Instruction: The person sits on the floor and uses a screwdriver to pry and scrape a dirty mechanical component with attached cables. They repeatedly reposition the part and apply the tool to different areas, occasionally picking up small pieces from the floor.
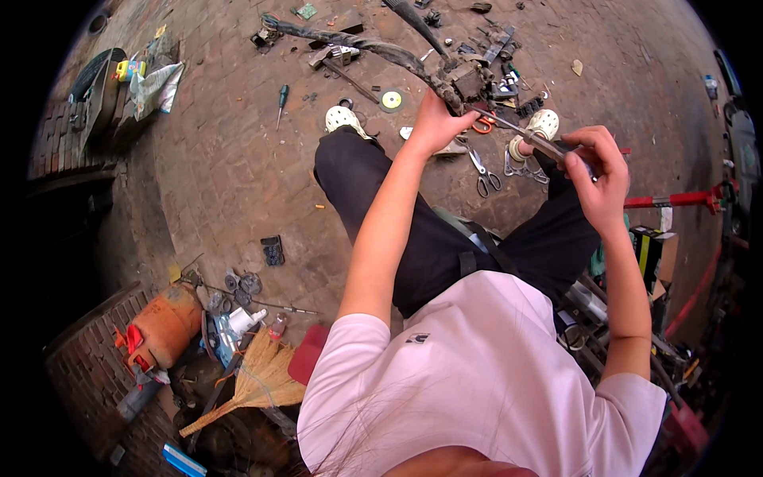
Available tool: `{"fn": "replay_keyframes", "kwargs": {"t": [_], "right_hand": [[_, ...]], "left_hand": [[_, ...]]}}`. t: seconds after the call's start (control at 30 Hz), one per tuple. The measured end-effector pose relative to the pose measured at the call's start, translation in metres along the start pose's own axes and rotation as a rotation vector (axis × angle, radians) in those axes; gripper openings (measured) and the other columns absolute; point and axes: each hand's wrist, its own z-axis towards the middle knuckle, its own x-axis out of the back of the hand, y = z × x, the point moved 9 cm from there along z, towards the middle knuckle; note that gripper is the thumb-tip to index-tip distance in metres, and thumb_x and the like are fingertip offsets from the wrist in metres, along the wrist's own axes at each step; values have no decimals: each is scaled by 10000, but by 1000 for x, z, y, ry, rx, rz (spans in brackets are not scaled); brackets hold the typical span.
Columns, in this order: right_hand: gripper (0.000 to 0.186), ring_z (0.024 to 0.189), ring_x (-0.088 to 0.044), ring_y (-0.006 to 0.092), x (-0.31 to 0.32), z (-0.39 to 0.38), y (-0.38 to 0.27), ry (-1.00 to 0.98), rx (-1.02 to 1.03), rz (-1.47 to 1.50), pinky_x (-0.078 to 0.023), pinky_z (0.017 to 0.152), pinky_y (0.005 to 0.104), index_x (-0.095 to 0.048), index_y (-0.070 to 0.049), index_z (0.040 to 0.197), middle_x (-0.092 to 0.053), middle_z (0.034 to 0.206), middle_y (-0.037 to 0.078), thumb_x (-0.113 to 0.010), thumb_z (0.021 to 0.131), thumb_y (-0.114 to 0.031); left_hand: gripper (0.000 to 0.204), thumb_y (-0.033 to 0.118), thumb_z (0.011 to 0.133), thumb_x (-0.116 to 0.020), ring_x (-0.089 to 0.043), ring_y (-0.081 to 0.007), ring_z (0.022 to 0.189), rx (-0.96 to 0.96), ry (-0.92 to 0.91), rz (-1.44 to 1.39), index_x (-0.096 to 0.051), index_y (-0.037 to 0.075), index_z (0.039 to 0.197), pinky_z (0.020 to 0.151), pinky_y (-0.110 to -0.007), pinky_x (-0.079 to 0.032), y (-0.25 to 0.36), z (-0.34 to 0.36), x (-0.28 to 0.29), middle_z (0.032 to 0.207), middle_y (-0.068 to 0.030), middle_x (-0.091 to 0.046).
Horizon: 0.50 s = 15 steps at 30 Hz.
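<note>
My left hand [441,127] is closed round a thick, dark wrapped cable bundle [381,52], with the thumb pointing right and the other fingers partly hidden. In my right hand [600,171] is a screwdriver [544,145], held by its handle. The shaft slants up and left, its tip close to my left thumb and a grimy, boxy metal part [467,82]. Whether the tip touches the part, I cannot tell. Under my hands lie orange-handled scissors [483,125] and a black-handled pair [486,180].
Loose parts and tools [509,79] litter the brick floor ahead. A disc [391,101] and another screwdriver [283,97] lie to the left. An orange gas cylinder [165,324] and a straw broom [258,372] are at lower left. A red bar [679,199] stretches across the right.
</note>
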Motion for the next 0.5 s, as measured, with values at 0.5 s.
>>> {"fn": "replay_keyframes", "kwargs": {"t": [0.5], "right_hand": [[301, 766, -544, 42, -14, -2, 49, -105, -654, 683, -466, 584, 161, -537, -16, 1187, -648, 849, 67, -531, 969, -225]], "left_hand": [[666, 129, 667, -753, -517, -338, 1150, -21, -39, 67, -467, 23, 1259, 977, -388, -416, -11, -1, -10, 1210, -176, -522]]}}
